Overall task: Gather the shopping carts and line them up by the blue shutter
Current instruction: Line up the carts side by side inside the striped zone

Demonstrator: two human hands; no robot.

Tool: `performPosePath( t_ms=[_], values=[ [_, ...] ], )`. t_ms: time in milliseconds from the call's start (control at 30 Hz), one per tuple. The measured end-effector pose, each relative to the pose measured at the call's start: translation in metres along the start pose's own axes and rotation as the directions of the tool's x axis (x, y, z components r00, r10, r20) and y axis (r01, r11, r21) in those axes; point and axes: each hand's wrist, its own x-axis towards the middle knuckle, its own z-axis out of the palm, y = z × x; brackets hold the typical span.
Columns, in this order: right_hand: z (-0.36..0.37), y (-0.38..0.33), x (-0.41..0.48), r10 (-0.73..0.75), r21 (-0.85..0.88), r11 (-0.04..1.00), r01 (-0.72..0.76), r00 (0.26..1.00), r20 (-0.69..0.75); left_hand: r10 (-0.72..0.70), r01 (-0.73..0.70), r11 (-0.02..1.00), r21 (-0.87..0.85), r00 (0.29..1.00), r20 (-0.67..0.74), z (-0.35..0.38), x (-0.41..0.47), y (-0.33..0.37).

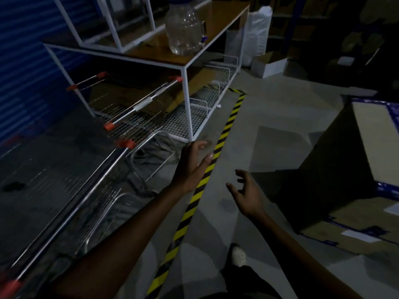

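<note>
Carts (121, 134) nested at 9 o'clock by shutter (23, 67); left hand (194, 162), right hand (246, 195) both spread, empty. Risk: dim light, wheels catching shelf leg (187, 104).

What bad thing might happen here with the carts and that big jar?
Both hands are empty: the left hand and the right hand hold nothing. The shopping carts sit tucked against the white table's leg, so a hard push may shake the table and tip the glass jar on top. It is dim, and the cardboard box stands close by, so tripping seems possible.
</note>
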Motion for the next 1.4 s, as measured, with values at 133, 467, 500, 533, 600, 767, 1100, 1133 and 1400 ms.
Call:
performPosePath(
  t_ms=[133,467,500,533,600,767,1100,1133,1400],
  values=[
    [-0.028,-0.02,0.098,-0.113,0.023,0.993,0.112,0.993,0.045,-0.115,0.116,0.993,0.033,0.993,-0.038,0.03,0.067,-0.03],
    [-0.02,-0.1,0.296,-0.369,0.218,0.912,0.346,0.927,0.07,-0.273,0.279,0.96,0.024,0.951,-0.145,0.051,0.165,-0.105],
    [-0.01,-0.105,0.314,-0.396,0.222,0.902,0.37,0.914,0.085,-0.295,0.302,0.953,0.024,0.942,-0.158,0.048,0.177,-0.113],
    [0.001,-0.11,0.333,-0.42,0.225,0.893,0.391,0.902,0.098,-0.315,0.323,0.946,0.017,0.932,-0.178,0.043,0.19,-0.122],
    [0.025,-0.119,0.37,-0.45,0.238,0.879,0.413,0.883,0.132,-0.335,0.345,0.939,0.004,0.916,-0.22,0.031,0.217,-0.139],
    [0.096,-0.134,0.453,-0.525,0.276,0.845,0.457,0.808,0.267,-0.359,0.4,0.915,0.054,0.868,-0.344,-0.012,0.28,-0.186],
    [0.226,-0.166,0.562,-0.675,0.143,0.669,0.729,0.517,0.526,-0.161,0.566,0.759,0.324,0.644,-0.748,-0.126,0.334,-0.234],
    [0.24,-0.164,0.57,-0.67,0.079,0.627,0.775,0.484,0.563,-0.192,0.631,0.698,0.338,0.62,-0.761,-0.135,0.33,-0.241],
    [0.284,-0.169,0.639,-0.504,0.051,0.373,0.926,0.156,0.849,-0.571,0.877,0.127,0.462,0.446,-0.689,-0.169,0.31,-0.275]
  ],
)
